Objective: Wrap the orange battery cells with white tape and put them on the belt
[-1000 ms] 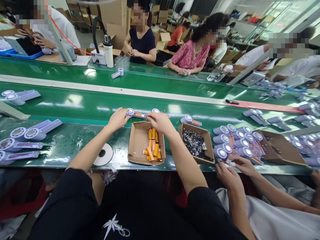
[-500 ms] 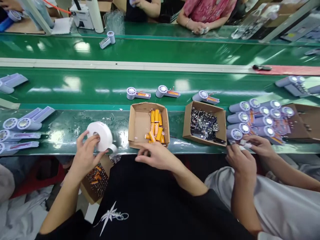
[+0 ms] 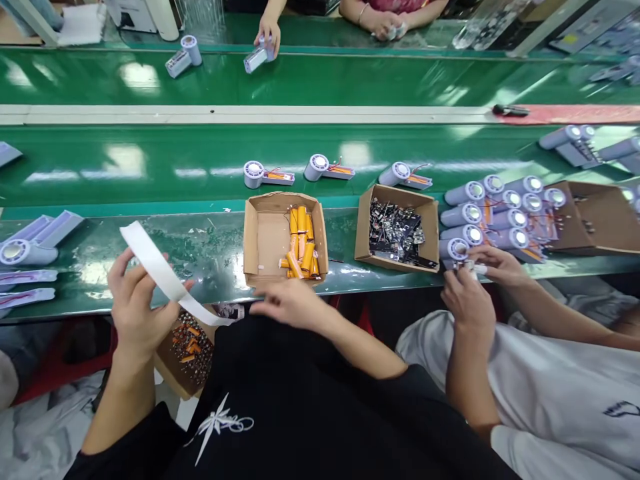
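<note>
My left hand (image 3: 143,300) holds a roll of white tape (image 3: 153,261), seen nearly edge-on above the bench's front edge. A loose strip of the tape runs down and right from the roll toward my black shirt. My right hand (image 3: 290,303) is at the near edge of an open cardboard box (image 3: 260,240) with orange wrapped cells (image 3: 301,233) in its right half. Its fingers point left and are partly bent together; whether something small is between them cannot be made out.
Right of the box stands another box (image 3: 363,233) of small circuit boards. Farther right, a co-worker's hands (image 3: 467,293) work beside grouped lilac fans (image 3: 465,215). Three fan units (image 3: 254,175) lie on the green belt (image 3: 190,150). A lower box (image 3: 187,380) holds small parts.
My left hand moved left and turned the tape roll edge-on, and a longer strip now shows. My right hand shifted slightly left. Across the belt, a person's hand now holds a lilac unit.
</note>
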Demonstrator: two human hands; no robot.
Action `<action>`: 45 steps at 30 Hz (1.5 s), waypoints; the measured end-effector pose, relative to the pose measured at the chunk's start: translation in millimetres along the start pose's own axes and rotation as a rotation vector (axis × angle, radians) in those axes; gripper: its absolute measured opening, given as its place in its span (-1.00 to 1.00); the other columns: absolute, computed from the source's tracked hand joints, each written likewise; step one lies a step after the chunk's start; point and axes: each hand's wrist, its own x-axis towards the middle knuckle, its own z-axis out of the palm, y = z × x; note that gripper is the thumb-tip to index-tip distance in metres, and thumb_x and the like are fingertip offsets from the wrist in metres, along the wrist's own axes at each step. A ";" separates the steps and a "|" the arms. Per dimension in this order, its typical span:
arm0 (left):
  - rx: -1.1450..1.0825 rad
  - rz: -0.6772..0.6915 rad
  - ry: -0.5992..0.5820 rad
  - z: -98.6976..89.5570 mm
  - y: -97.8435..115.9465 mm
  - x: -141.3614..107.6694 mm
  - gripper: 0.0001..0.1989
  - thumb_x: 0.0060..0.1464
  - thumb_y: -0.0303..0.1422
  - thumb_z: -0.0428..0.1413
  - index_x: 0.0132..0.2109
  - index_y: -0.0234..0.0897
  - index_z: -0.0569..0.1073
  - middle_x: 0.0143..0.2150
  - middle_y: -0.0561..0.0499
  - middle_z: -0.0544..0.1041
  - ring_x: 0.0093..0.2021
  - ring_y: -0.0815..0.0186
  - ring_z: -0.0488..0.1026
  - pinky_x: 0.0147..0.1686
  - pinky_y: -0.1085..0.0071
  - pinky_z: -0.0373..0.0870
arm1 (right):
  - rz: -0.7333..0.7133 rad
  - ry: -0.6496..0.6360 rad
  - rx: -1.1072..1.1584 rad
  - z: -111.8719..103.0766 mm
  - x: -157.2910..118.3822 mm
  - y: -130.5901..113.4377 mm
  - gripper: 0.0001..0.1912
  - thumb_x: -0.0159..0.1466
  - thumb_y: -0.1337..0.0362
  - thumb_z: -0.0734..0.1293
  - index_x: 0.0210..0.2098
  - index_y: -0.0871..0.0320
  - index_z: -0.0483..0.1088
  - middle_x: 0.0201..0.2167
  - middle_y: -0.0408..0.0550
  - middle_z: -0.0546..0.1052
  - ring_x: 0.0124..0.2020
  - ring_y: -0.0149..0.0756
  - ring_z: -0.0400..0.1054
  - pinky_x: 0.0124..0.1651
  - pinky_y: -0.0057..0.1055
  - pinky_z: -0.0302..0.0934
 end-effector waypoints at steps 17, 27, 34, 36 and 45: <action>-0.047 0.235 -0.335 35.3 48.1 12.8 -0.55 0.19 -0.60 0.27 0.18 -0.21 0.52 0.07 -0.16 0.67 0.31 -0.08 0.37 0.17 0.01 0.52 | -0.120 0.634 0.623 -68.3 -6.6 65.8 -0.71 0.34 -0.02 0.58 -0.13 0.03 0.61 -0.06 0.00 0.66 -0.02 -0.16 0.60 0.04 -0.19 0.56; 0.011 0.374 -0.387 44.8 69.5 23.1 -0.57 0.26 -0.57 0.29 0.21 -0.14 0.59 0.08 -0.02 0.72 0.02 0.12 0.40 0.28 0.11 0.46 | -0.064 1.020 0.876 -22.7 -17.9 21.2 -0.63 0.22 0.04 0.68 -0.31 0.04 0.48 -0.17 0.00 0.77 -0.09 -0.07 0.73 0.06 -0.03 0.68; 0.021 0.349 -0.471 53.6 66.4 12.8 -0.48 0.29 -0.54 0.29 0.31 -0.03 0.56 0.16 -0.01 0.69 0.02 0.18 0.47 0.36 0.07 0.48 | -0.011 0.918 0.791 -3.3 -13.2 29.9 -0.64 0.25 -0.02 0.63 -0.33 0.02 0.47 -0.14 0.06 0.75 -0.05 -0.05 0.69 0.16 0.03 0.61; 0.014 0.341 -0.473 53.1 63.9 15.2 -0.47 0.28 -0.55 0.28 0.31 0.00 0.56 0.17 0.03 0.68 0.04 0.19 0.47 0.40 0.09 0.46 | 0.040 0.812 0.827 -4.2 -15.0 35.3 -0.66 0.22 0.00 0.65 -0.25 0.04 0.54 -0.10 0.05 0.74 -0.04 -0.07 0.68 0.16 -0.03 0.60; 0.073 0.590 -0.601 41.7 59.1 58.5 -0.46 0.29 -0.64 0.14 0.29 -0.04 0.57 0.25 0.12 0.62 0.13 0.30 0.47 0.58 0.14 0.30 | 0.106 0.248 0.469 -72.7 -18.6 42.9 -0.75 0.27 0.08 0.56 -0.34 0.14 0.62 -0.45 -0.13 0.65 -0.34 -0.16 0.57 -0.11 -0.24 0.53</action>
